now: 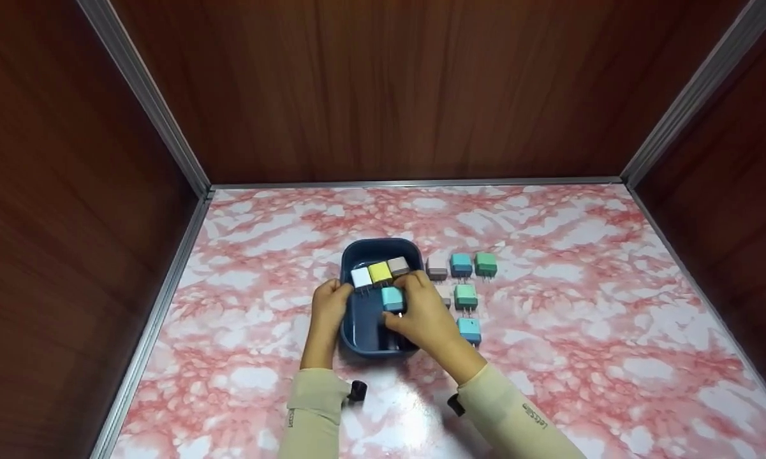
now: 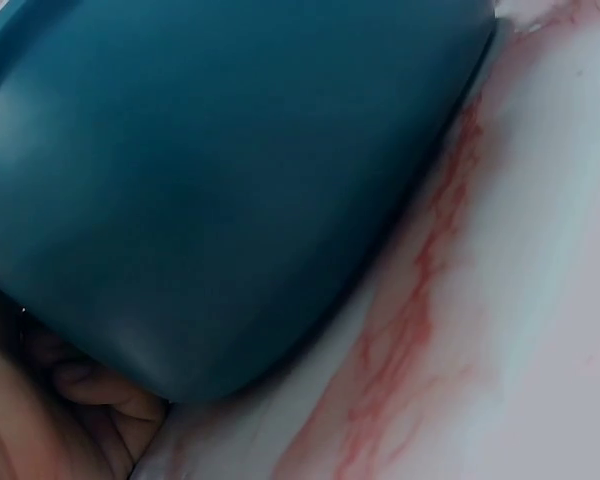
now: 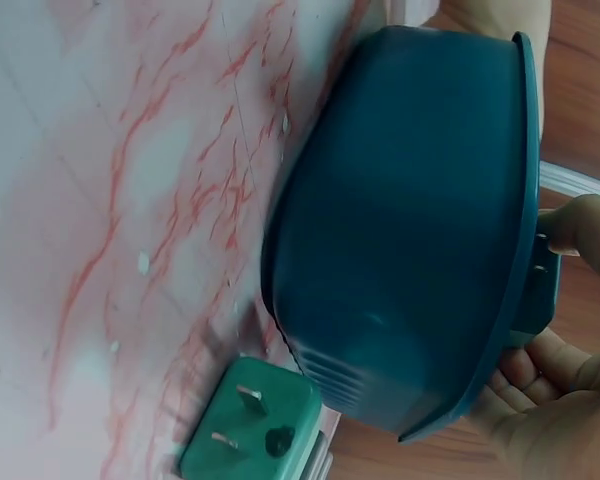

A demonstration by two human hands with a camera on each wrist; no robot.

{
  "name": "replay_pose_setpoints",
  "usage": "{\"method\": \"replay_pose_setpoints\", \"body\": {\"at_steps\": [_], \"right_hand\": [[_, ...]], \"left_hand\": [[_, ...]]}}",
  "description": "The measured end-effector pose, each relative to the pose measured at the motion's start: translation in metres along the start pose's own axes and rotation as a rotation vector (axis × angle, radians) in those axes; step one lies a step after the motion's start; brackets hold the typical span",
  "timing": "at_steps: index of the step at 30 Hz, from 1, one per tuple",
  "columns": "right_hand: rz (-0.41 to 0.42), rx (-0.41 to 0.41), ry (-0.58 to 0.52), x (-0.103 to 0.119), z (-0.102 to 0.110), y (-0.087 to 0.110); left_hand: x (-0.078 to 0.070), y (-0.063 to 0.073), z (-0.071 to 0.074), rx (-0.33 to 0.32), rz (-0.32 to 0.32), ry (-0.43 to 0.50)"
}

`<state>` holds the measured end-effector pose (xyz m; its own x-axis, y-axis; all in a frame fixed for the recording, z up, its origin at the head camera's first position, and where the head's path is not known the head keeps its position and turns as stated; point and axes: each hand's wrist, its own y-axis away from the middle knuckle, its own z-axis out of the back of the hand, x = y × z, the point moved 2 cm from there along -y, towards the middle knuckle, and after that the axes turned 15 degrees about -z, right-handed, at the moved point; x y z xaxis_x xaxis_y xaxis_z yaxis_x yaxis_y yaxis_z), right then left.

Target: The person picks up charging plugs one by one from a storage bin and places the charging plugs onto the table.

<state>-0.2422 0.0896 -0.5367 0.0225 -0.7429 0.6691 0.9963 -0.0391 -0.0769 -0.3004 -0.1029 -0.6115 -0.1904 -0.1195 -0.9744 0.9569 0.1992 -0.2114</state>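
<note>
With my left hand [image 1: 329, 310] I grip the left rim of the bin [image 1: 365, 328], fingers curled, probably to stop it sliding. My right hand [image 1: 426, 313] reaches over the right rim, pinching a pale blue plug [image 1: 392, 298] above the bin floor, thumb on its near side and fingers beyond. Farther in, a white plug [image 1: 361, 278], a yellow plug [image 1: 380, 273] and a beige plug [image 1: 398, 266] sit in a slanting row, perhaps to save room. At least six more plugs [image 1: 466, 296] stand just right of the bin.

"LetsSlim" on right sleeve [image 1: 516, 411], blurry on left sleeve [image 1: 314, 411]
</note>
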Motion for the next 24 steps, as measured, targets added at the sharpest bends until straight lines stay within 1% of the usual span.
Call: {"method": "replay_pose_setpoints", "body": {"at_steps": [10, 15, 19, 24], "right_hand": [[0.006, -0.049, 0.031, -0.006, 0.016, 0.002], [0.012, -0.05, 0.041, -0.01, 0.02, 0.001], [0.011, -0.057, 0.028, -0.015, 0.025, 0.0], [-0.015, -0.055, 0.006, -0.02, 0.032, -0.002]], "left_hand": [[0.001, 0.001, 0.0, -0.007, 0.015, 0.026], [0.0, 0.002, 0.0, -0.002, 0.012, 0.017], [0.0, 0.002, 0.0, -0.003, 0.006, 0.005], [0.0, 0.001, 0.0, -0.007, -0.004, 0.006]]}}
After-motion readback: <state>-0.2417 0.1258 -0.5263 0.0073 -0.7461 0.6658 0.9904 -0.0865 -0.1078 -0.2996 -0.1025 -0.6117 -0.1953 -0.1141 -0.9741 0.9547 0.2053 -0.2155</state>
